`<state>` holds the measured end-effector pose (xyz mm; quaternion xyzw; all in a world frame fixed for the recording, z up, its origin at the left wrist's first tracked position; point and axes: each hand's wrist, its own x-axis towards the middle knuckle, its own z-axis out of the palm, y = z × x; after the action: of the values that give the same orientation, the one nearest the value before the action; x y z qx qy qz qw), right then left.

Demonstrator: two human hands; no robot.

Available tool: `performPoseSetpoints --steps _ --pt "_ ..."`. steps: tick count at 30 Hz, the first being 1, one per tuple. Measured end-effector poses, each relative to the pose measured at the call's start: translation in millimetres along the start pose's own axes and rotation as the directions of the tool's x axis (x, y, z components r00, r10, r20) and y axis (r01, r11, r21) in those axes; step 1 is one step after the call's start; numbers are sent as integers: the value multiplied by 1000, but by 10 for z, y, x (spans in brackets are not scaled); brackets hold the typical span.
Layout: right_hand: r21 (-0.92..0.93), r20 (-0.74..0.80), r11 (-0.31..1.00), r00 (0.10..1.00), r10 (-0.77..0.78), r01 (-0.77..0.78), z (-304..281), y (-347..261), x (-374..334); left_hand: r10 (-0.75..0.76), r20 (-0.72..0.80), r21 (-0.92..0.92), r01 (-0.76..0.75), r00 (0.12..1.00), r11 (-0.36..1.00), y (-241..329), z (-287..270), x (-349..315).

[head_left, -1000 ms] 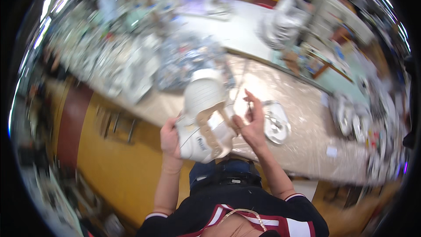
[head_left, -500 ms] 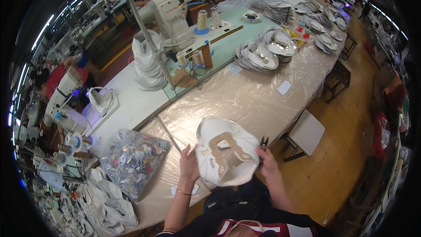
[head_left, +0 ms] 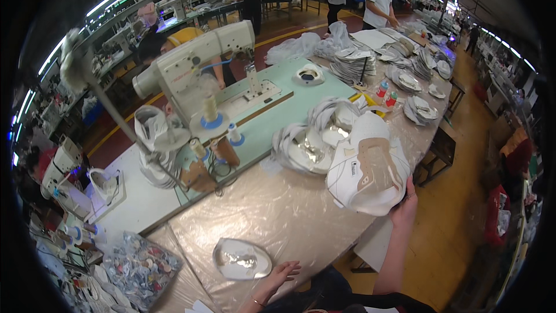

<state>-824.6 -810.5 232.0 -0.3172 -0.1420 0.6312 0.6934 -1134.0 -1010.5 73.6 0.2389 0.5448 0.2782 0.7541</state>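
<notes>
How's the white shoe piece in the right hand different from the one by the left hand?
The held piece has tan parts; the lying piece shows none. The held piece is in the right hand, while the lying piece rests on the table. Both are mostly white.

left hand [head_left: 282,274] low, loosely extended | right hand [head_left: 404,207] farther forward, gripping
</notes>
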Motion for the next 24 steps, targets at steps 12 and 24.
performPoseSetpoints --steps 12,24 --pt "32 -62 981 979 194 -193 219 -313 2754 -135 -269 -86 115 954 990 856 596 985" --pt "-167 444 963 855 266 -213 1990 1162 6083 -233 -605 -270 80 762 960 418 -58 1449"
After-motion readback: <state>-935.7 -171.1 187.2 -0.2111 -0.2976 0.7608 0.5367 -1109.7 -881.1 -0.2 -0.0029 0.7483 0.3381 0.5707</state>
